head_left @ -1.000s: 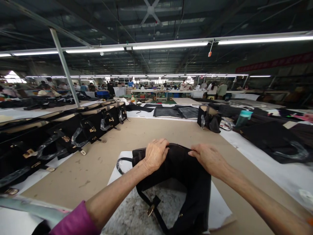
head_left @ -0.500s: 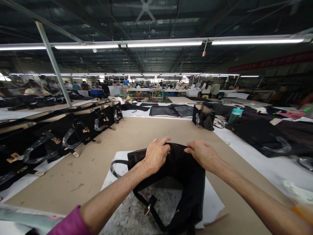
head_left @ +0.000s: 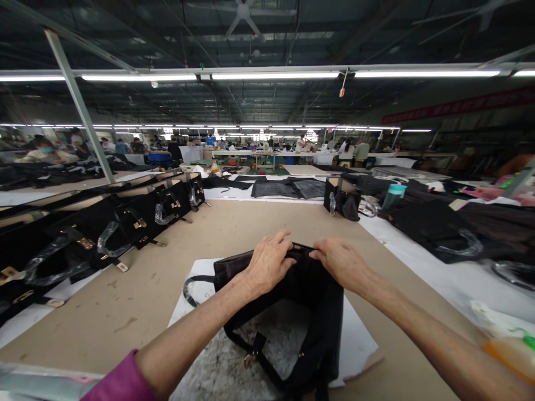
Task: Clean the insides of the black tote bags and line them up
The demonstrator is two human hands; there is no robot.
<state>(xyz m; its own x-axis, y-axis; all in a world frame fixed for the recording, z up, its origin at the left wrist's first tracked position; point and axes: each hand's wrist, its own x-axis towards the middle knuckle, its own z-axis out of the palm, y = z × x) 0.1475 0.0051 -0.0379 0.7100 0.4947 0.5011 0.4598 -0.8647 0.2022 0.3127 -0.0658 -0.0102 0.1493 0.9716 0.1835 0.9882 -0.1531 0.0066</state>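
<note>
A black handbag shell (head_left: 324, 326) stands in front of me on a white sheet (head_left: 361, 340), and the stained light surface inside its ring of fabric shows through. My left hand (head_left: 270, 262) pinches the far rim, fingers curled over the edge. A short way to the right, my right hand (head_left: 340, 260) grips the same rim between thumb and fingers. Between the hands, a small gold-coloured mark shows on the rim. A black handle loop (head_left: 192, 289) sticks out at the left, and a strap with a metal clasp (head_left: 251, 356) hangs at the near side.
Rows of black handbags (head_left: 137, 217) with plastic-wrapped handles line the left of the tan tabletop (head_left: 234, 220). Another bag (head_left: 345, 197) stands at the far right edge. Beyond it are a teal-lidded cup (head_left: 394, 196) and dark fabric pieces (head_left: 437, 228). People work farther back.
The whole view has shifted slightly, so things sit a little farther left. Both hands keep hold of the bag's far rim, with the right hand slightly nearer the left.
</note>
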